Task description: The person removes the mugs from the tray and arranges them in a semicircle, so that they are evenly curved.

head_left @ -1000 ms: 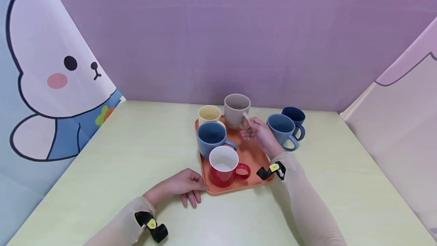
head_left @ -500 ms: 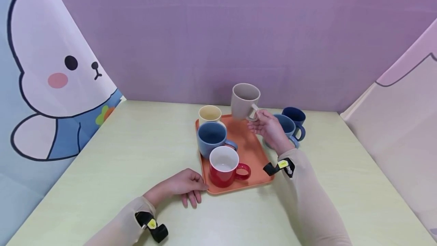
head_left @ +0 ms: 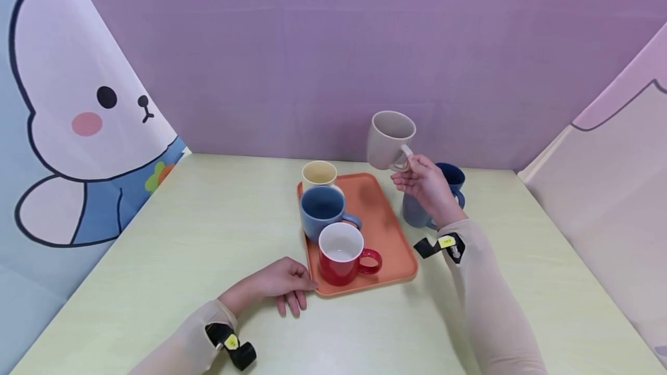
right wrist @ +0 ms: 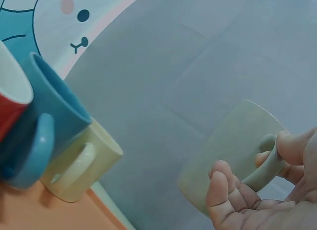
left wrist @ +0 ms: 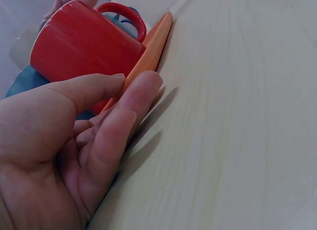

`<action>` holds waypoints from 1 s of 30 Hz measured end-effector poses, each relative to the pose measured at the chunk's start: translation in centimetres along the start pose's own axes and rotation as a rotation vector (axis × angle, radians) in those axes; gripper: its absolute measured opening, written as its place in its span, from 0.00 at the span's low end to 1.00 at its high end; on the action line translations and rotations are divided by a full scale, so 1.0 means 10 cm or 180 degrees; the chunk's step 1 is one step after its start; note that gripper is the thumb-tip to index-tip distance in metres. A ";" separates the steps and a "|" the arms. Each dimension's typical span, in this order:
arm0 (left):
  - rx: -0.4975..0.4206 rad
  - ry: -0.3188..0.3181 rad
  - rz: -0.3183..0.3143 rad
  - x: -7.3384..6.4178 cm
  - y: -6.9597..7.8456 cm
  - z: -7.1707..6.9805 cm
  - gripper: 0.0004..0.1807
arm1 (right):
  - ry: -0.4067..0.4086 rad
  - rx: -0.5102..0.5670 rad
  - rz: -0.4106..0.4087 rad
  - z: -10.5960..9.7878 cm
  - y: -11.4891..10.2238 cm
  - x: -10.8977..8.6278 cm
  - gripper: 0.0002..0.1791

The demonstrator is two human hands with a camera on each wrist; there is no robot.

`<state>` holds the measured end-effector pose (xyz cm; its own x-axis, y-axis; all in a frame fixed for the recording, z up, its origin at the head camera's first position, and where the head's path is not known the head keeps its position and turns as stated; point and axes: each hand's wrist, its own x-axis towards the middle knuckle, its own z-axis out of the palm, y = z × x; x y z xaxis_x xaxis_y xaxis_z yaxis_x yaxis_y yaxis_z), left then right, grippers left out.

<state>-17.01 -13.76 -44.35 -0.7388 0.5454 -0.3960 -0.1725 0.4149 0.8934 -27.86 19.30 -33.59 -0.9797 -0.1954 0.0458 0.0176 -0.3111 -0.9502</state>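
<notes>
My right hand (head_left: 424, 187) pinches the handle of a grey mug (head_left: 385, 142) and holds it upright in the air, above the table's back edge in the head view. My left hand (head_left: 281, 282) is at the near left corner of an orange tray (head_left: 385, 242); thumb and forefinger pinch its rim (left wrist: 159, 41). Along the tray's left side stand a red mug (head_left: 339, 268) with a white inside, a blue mug (head_left: 315, 221) and a pale yellow mug (head_left: 318, 174), handles toward the right.
Right of the tray, a second blue mug (head_left: 415, 213) and a dark navy mug (head_left: 451, 173) stand on the pale table (head_left: 234, 207), partly hidden behind my right hand. A purple cloth (head_left: 312, 62) hangs behind the table, and a cartoon-print cloth (head_left: 68, 149) lies at the left.
My right hand has lifted the grey mug off the back of the tray and moved it up and to the right. The left hand stays at the tray corner.
</notes>
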 end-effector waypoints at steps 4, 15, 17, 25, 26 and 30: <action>-0.0016 -0.0005 0.0004 0.00 -0.01 0.00 0.15 | 0.0020 0.0002 -0.0056 -0.04 -0.09 -0.01 0.10; -0.0018 0.0010 0.0013 0.00 -0.02 0.00 0.15 | 0.0059 0.0065 -0.0162 -0.17 -0.29 -0.03 0.09; -0.0013 0.0013 0.0016 0.00 -0.01 0.00 0.15 | 0.0045 0.0111 -0.0186 -0.20 -0.33 -0.04 0.09; -0.0041 -0.0003 0.0017 -0.01 -0.01 0.00 0.15 | 0.0056 0.0273 -0.0268 -0.36 -0.43 -0.07 0.08; -0.0044 -0.0005 0.0018 -0.01 -0.01 0.00 0.15 | 0.0064 0.0269 -0.0281 -0.39 -0.44 -0.07 0.09; -0.0051 -0.0008 0.0017 0.00 -0.01 0.00 0.15 | 0.0092 0.0339 -0.0334 -0.48 -0.47 -0.09 0.09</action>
<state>-16.96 -13.82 -44.43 -0.7380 0.5494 -0.3918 -0.1791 0.4004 0.8987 -27.99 25.40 -30.66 -0.9825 -0.1303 0.1328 -0.0655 -0.4257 -0.9025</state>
